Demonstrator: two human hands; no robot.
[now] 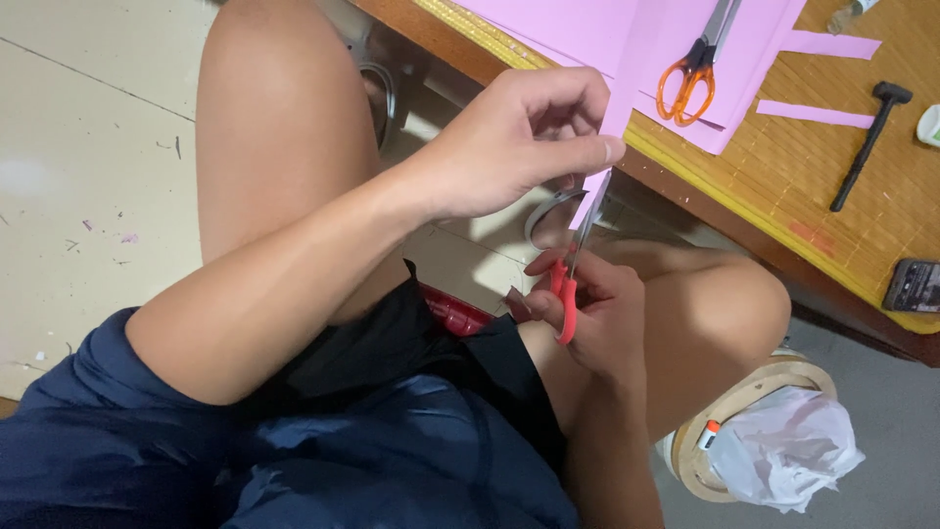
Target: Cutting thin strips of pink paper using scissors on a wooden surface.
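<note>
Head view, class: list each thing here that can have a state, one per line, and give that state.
Left hand: pinched on the pink paper strip.
Pink paper strip: held up, between the blades.
Right hand: gripping the red scissors.
Red scissors: blades up, cutting the strip.
Orange scissors: lying unused on the pink sheet.
Pink sheet: flat on the desk.
Black hammer: lying flat, untouched.
Phone: lying at the desk's edge.

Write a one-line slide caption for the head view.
Left hand pinches a pink paper strip while right hand cuts it with red scissors beside the table.
</note>
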